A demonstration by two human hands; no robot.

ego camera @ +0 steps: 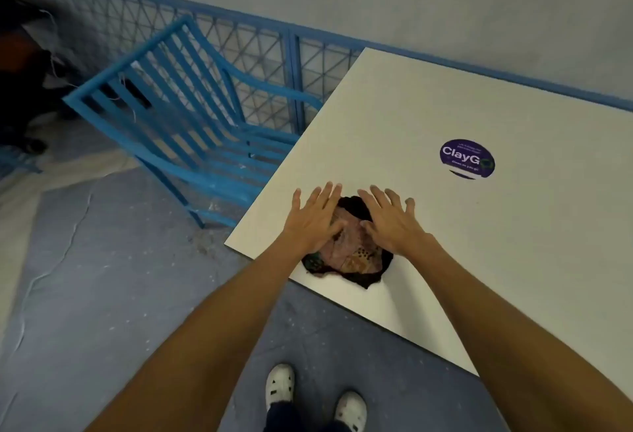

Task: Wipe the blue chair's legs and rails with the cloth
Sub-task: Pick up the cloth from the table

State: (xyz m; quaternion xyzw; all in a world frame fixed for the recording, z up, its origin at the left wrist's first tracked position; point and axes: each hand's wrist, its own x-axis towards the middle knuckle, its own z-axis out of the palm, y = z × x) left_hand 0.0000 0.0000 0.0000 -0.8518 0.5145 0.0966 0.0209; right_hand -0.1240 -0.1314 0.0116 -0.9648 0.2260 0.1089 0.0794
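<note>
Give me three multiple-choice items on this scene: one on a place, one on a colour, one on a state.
1. Where does the cloth lie?
A. In a bucket
B. On the floor
C. On the white table, near its edge

2. What colour is the round sticker?
A. Purple
B. Red
C. Yellow

3. How are the left hand and right hand?
A. Clenched in fists
B. Open, fingers spread, over the cloth
C. Holding a bottle

Answers:
1. C, because the cloth sits on the tabletop by the near edge.
2. A, because the sticker is purple with white lettering.
3. B, because the fingers are straight and splayed and grip nothing.
</note>
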